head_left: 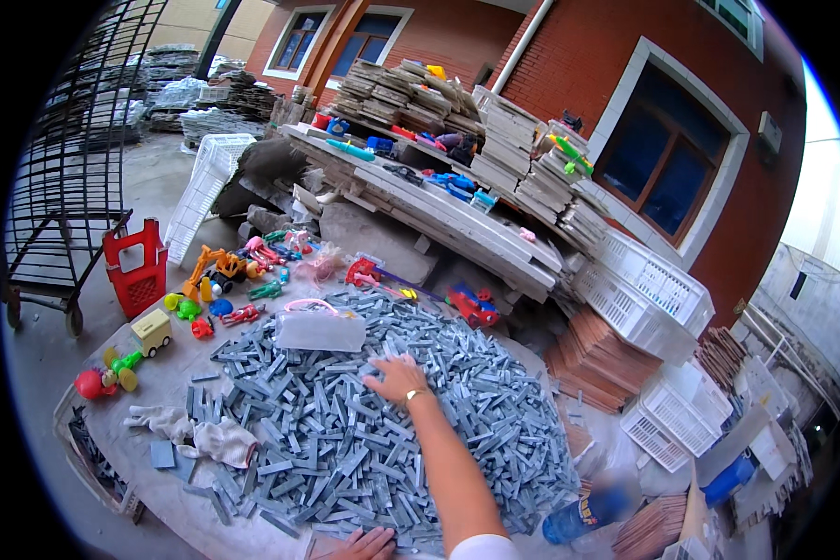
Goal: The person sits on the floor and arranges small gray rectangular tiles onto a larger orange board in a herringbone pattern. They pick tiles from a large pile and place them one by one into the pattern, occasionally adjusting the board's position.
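A wide heap of small grey stone strips covers the middle of the work surface. My right hand reaches over the far part of this heap, palm down and touching the strips, with thumb and fingers apart. A band circles its wrist. At the near edge of the heap my left hand lies flat, fingers stretched out, only partly in the picture. Just beyond my right hand rests a pale translucent bag-like box with a pink handle. White work gloves lie at the heap's left side.
Toys, among them a yellow toy excavator, lie past the heap. A red basket and a wire trolley stand left. Stacked slabs rise behind. White crates and a blue bottle are at right.
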`<state>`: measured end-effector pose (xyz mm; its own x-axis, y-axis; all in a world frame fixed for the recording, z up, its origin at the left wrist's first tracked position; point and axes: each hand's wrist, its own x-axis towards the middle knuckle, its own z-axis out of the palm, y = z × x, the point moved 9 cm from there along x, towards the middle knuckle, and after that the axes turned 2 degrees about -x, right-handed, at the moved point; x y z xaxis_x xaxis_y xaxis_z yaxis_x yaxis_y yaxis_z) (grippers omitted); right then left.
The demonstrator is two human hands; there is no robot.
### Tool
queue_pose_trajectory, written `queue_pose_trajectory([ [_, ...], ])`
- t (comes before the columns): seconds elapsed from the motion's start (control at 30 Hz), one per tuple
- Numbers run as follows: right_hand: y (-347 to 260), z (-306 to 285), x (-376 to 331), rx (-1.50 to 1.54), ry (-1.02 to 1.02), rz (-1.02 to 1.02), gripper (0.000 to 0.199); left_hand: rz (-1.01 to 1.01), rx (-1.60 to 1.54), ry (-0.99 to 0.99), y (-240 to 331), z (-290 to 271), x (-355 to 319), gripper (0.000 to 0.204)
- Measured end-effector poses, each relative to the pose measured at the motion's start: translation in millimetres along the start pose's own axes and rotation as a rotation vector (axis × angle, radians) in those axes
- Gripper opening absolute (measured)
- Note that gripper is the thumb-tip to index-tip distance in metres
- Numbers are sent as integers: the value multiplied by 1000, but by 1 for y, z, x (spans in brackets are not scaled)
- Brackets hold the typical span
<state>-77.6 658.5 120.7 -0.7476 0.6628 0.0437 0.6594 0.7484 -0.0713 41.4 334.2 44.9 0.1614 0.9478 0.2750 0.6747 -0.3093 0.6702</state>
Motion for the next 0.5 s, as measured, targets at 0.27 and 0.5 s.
queue_pose_trajectory([
  [0.27, -28, -11, -124, -79, -11, -256, 46, 8, -25, 12, -7, 3, -3, 47],
  [0.5, -29, -23, -131, -68, -227, 133, 74, 12, -7, 18, -5, 2, -4, 49],
])
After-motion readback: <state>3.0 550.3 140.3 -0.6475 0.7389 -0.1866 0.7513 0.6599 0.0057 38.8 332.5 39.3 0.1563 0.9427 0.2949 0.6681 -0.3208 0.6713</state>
